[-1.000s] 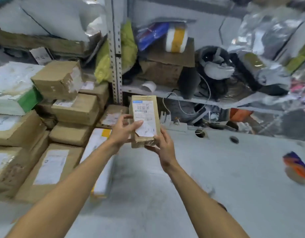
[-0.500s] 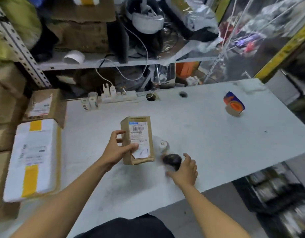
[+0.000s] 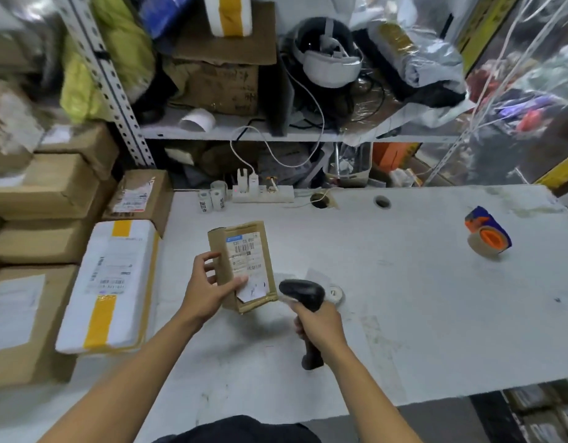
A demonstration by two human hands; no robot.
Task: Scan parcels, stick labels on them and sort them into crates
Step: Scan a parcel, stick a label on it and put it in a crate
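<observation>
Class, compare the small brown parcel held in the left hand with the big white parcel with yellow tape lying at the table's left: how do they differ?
The small brown parcel is bare cardboard; the white parcel is wrapped in white with yellow tape bands. The brown one is much smaller. The brown one is held tilted above the table by the left hand; the white one lies flat, unheld. Both carry printed shipping labels facing up.

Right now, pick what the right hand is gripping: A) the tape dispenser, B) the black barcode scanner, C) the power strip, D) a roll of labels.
B: the right hand has its fingers wrapped round the handle of the black barcode scanner, beside the small parcel held by the left hand.
</observation>
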